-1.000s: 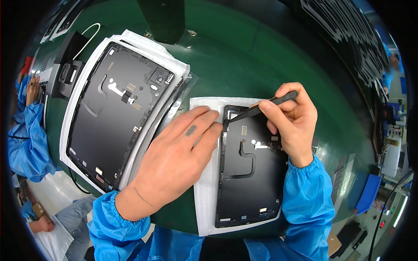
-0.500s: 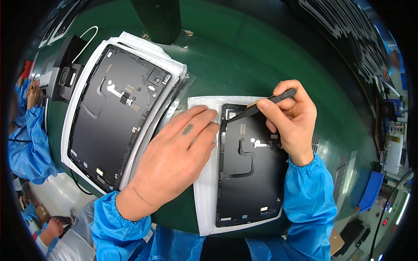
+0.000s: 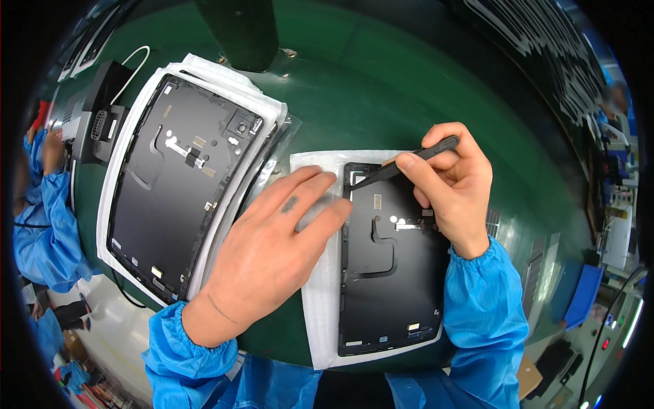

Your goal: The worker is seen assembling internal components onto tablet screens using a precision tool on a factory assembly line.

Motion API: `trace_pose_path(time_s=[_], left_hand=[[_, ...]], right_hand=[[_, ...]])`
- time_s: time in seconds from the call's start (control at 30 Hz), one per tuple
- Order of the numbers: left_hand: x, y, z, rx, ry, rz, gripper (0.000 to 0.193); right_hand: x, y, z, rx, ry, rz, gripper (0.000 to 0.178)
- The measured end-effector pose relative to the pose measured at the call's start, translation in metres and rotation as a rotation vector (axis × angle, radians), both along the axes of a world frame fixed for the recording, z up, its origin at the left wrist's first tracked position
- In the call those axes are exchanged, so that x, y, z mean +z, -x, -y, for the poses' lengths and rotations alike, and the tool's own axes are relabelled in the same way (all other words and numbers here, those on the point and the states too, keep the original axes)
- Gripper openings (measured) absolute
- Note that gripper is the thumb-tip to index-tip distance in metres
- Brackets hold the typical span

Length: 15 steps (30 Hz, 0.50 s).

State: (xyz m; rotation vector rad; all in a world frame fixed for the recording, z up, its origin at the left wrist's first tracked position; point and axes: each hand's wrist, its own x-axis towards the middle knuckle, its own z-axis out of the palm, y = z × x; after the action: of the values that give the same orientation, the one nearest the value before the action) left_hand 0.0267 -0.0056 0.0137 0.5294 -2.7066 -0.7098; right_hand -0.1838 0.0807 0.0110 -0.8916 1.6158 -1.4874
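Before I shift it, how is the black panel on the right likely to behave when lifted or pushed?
The black panel looks thin and flat, so probably light for its size. Its slim dark ribbon strip could be fragile. Lying on a white sheet, the panel may slide or drag that sheet along if pushed.

I watch through the left fisheye on the wearer's head, facing steeply down at close range: the left hand and right hand sit mid-picture, the green table spreads beyond, edges bending toward the rim.
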Motion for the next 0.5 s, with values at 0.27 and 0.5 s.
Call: trace_pose_path(time_s=[0.27,0.5], left_hand=[[0.0036,0.0002,0.0008,-0.021,-0.004,0.033,0.033],[0.004,0.0031,-0.0008,0.032,-0.081,-0.019,0.031]], right_hand=[[0.0006,-0.0004,0.0007,-0.006,-0.031,-0.028,0.026],[0.0021,0.0034,-0.0008,0.011,-0.001,0.049,0.026]])
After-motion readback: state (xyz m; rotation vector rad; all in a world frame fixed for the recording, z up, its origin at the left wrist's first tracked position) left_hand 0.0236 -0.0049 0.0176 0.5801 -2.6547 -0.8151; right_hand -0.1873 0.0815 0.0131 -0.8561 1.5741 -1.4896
